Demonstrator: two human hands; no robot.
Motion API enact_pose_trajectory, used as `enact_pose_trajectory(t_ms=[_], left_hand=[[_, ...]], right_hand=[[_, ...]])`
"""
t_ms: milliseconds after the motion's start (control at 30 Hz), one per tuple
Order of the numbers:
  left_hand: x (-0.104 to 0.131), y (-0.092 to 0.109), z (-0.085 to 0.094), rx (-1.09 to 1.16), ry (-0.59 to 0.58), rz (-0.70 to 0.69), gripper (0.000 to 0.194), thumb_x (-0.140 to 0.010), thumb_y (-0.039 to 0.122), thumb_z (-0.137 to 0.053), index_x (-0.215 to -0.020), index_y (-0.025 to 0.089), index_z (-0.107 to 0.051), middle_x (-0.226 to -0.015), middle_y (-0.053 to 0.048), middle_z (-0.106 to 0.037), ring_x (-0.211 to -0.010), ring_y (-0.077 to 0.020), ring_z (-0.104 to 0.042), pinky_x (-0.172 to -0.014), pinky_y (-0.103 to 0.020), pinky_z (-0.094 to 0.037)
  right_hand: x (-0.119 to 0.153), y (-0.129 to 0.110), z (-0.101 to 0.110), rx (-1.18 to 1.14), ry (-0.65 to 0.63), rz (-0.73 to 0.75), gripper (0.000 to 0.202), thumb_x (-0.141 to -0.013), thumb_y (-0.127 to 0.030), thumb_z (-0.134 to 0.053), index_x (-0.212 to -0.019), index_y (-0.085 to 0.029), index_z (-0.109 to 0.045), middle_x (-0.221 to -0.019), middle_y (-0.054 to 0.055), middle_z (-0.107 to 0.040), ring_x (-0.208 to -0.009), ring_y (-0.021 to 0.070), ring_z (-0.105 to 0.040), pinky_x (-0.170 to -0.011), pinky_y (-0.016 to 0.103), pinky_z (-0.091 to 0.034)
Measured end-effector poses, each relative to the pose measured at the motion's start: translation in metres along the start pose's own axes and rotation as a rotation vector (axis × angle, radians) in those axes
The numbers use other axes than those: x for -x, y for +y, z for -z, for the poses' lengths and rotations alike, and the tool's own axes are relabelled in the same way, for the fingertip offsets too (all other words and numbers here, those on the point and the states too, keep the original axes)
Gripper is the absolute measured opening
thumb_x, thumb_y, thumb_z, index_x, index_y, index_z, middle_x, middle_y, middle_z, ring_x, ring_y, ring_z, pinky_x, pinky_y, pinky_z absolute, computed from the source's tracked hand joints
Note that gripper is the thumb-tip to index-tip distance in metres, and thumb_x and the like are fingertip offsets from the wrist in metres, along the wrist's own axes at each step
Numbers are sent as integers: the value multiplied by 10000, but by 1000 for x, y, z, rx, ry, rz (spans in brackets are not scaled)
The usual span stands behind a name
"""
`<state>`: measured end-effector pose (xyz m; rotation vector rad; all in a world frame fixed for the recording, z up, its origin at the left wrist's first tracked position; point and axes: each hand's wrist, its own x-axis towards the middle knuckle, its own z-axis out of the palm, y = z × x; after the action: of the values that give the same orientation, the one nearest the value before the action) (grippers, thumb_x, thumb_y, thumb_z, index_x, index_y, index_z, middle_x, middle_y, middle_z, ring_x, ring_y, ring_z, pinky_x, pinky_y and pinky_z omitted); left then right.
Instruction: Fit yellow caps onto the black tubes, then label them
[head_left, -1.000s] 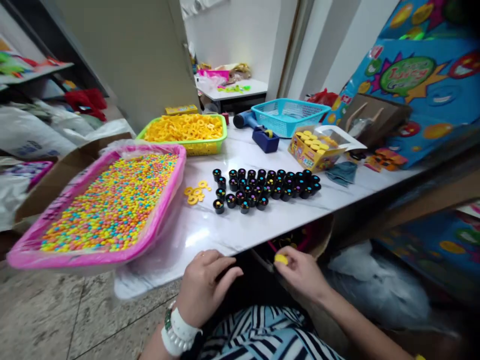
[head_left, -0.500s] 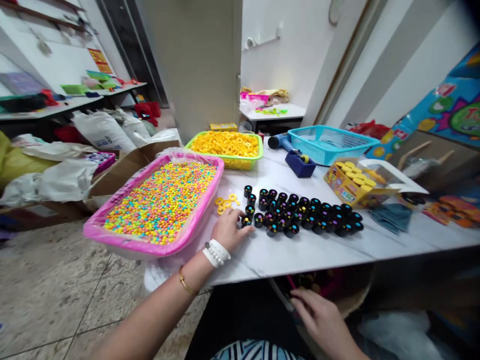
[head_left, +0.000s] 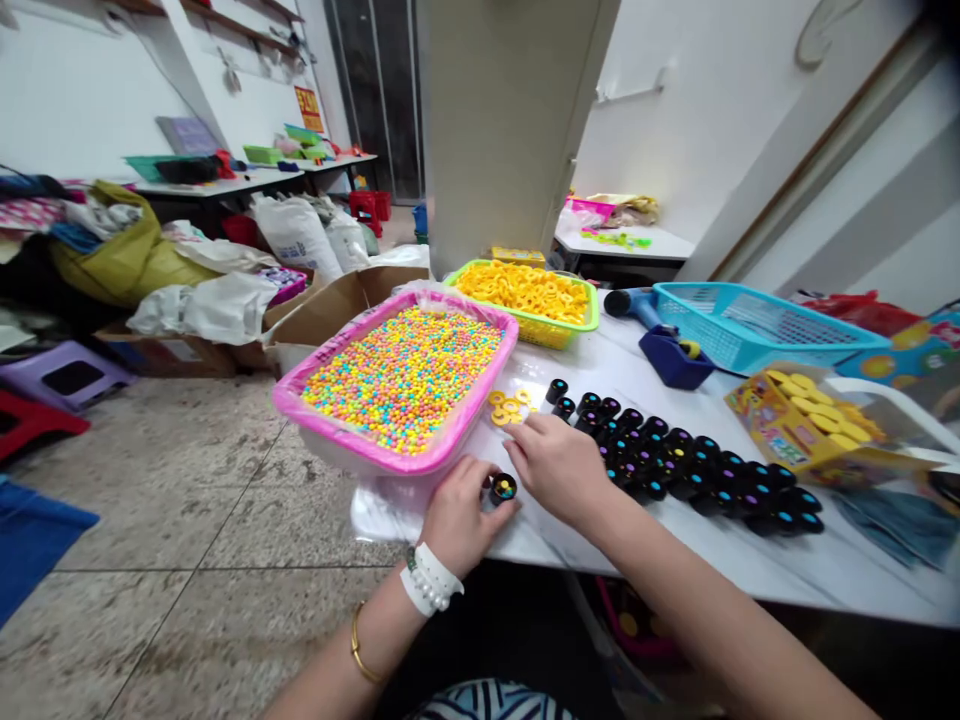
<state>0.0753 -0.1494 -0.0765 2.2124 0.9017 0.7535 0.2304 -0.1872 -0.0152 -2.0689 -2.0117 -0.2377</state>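
Head: cup [head_left: 504, 488] partly behind left fingers [head_left: 474, 477]

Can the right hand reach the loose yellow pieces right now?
Likely yes: the right hand is close beside the yellow pieces, nothing visible stands between, and the left hand, at the black cup, is clear.

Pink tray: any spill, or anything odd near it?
No spill shows: the beads sit inside the pink tray. Only some yellow rings look astray: they lie loose on the table, outside the green basket that holds similar pieces.
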Motion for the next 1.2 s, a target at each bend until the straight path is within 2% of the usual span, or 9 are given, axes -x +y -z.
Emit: enact_pose_trajectory(t_ms=[100, 200, 433, 533, 633, 833, 933, 1033, 1200], left_hand=[[4, -2, -4, 19, 3, -24, 216, -762, 222, -732, -931, 187, -602, -879, -28, -585, -839, -198, -597, -760, -320, -499], [6, -4, -5, 13, -2, -29, 235, -763, 256, -741, -930, 183, -594, -903, -38, -592, -877, -214, -595, -777, -336, -506], [9, -4, -5, 26, 32, -31, 235, -753, 272, -736, -918, 187, -592, -917, -36, -593, -884, -215, -599, -801, -348, -514], [10, -4, -6, 42, 47, -30, 223, -770, 283, -716, -941, 186, -612, -921, -37, -592, -886, -211, -604, -819, -345, -518], [10, -5, -8, 28, 50, -40, 207, -779, 286, -706, -940, 183, -625, -907, -40, -591, -874, -210, -605, -815, -342, -519], [9, -7, -8, 0, 23, -52, 217, -782, 300, -704, -944, 171, -640, -919, -51, -597, -880, -216, -600, -818, -341, -515], [10, -8, -5, 7, -11, -75, 229, -780, 299, -705, -963, 170, -656, -932, -52, -604, -890, -214, -596, -826, -336, -510], [11, -8, -3, 26, -61, -120, 266, -765, 319, -721, -990, 185, -680, -940, -46, -615, -869, -205, -593, -816, -326, -502], [9, -7, 1, -1, -103, -156, 258, -760, 319, -726, -991, 206, -713, -899, -41, -624, -842, -204, -582, -788, -325, -475]], right_hand=[[-33, -12, -33, 64, -120, -116, 245, -935, -277, -506, -982, -146, -707, -959, 125, -685, -839, 242, -661, -634, 300, -460], [-34, -11, -48, 64, -124, -147, 266, -951, -262, -466, -953, -138, -701, -950, 122, -682, -793, 230, -670, -611, 293, -446], [-13, 6, -42, -27, -79, -164, 261, -963, -357, -481, -1051, -226, -688, -1051, 58, -686, -866, 184, -665, -730, 268, -462], [-22, 5, -46, 7, -53, -282, 404, -928, -515, -491, -1099, -199, -676, -1059, 94, -684, -883, 238, -668, -708, 312, -465], [-43, 0, -48, 99, -140, -292, 524, -906, -598, -457, -1058, -155, -693, -1046, 147, -674, -923, 291, -657, -699, 339, -464], [-69, 0, -33, 92, -269, -190, 354, -925, -380, -478, -883, -151, -745, -952, 147, -659, -879, 269, -641, -700, 330, -453], [-41, 3, -15, -38, -240, -138, 356, -965, -314, -415, -897, -167, -732, -944, 113, -617, -838, 207, -614, -745, 311, -447], [11, 8, 2, -503, -201, -116, 327, -969, -372, -459, -923, -179, -719, -784, 44, -547, -747, 168, -561, -699, 288, -437], [76, 6, 4, -1178, -366, -488, 326, -915, -471, -574, -994, -191, -721, -636, -26, -446, -504, 97, -385, -442, 235, -299]])
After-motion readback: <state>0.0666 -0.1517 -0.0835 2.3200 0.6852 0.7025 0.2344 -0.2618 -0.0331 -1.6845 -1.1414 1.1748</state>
